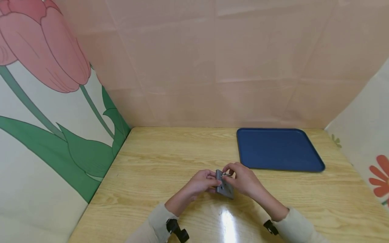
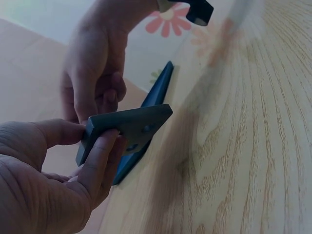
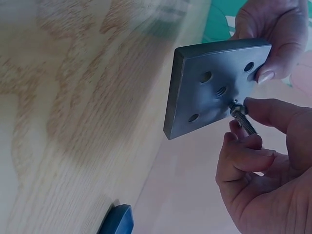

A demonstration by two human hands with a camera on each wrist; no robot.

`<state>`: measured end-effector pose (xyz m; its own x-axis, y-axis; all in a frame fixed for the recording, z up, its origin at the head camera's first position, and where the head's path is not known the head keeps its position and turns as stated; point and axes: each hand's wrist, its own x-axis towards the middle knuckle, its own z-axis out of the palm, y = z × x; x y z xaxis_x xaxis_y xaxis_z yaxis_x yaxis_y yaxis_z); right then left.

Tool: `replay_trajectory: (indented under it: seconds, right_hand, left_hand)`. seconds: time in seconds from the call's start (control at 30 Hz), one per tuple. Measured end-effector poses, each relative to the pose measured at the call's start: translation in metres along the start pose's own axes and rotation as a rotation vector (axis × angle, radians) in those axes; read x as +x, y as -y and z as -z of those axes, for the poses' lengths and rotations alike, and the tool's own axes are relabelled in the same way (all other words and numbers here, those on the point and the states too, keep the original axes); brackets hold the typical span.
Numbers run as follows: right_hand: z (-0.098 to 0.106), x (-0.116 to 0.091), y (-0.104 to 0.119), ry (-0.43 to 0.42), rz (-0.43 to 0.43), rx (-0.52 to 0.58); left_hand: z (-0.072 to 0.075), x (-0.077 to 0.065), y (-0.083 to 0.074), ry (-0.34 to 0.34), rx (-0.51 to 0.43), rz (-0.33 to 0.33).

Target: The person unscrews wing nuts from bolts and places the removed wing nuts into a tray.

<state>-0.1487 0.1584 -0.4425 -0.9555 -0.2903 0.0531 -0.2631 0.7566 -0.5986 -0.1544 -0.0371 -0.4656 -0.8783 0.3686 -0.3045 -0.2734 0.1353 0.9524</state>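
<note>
A square grey metal plate (image 3: 214, 90) with several round holes is held upright, tilted, above the wooden table. My left hand (image 1: 203, 182) grips it by one edge, thumb on one face and fingers on the other, as the left wrist view shows. From a corner of the plate juts a threaded bolt (image 3: 246, 124), with a small nut (image 3: 237, 108) on it close to the plate's face. My right hand (image 1: 243, 178) pinches the bolt at the nut, its other fingers curled below. In the middle of the plate, a larger threaded hole shows in the right wrist view.
A blue tray (image 1: 279, 148) lies on the wooden table (image 1: 170, 148) at the back right, just beyond my right hand. A pinkish sheet (image 1: 212, 67) hangs behind the table, with flower-patterned sheets at both sides.
</note>
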Motion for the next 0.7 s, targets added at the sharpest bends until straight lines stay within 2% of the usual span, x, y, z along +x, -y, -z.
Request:
replay_trajectory:
  seconds: [0.5, 0.7]
  right_hand:
    - [0.0007, -0.0009, 0.0053, -0.008, 0.044, 0.011]
    - [-0.0006, 0.0014, 0.0027, -0.052, 0.033, 0.035]
  left_hand:
    - [-0.0005, -0.0019, -0.0023, -0.004, -0.002, 0.015]
    - [0.0004, -0.0015, -0.0016, -0.009, 0.009, 0.018]
